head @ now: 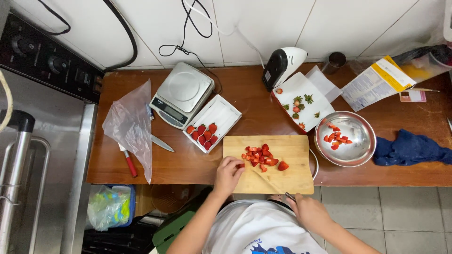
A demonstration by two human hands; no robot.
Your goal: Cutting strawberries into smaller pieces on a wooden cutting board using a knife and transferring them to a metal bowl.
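Observation:
My left hand [229,173] rests on the wooden cutting board [292,181], fingers pinching a strawberry piece at the edge of the pile of cut strawberries [260,156]. My right hand [308,210], below the board's near edge, grips a knife [268,182] whose blade lies across the board toward the pile. A half strawberry [283,165] sits to the right of the pile.
A white tray [221,115] holds whole strawberries. A steel bowl [353,141] holds cut pieces. Paper with green tops [303,101], a scale [182,93], a hand mixer [282,66], a plastic bag [132,122], a red-handled knife [141,150], a blue cloth [409,148].

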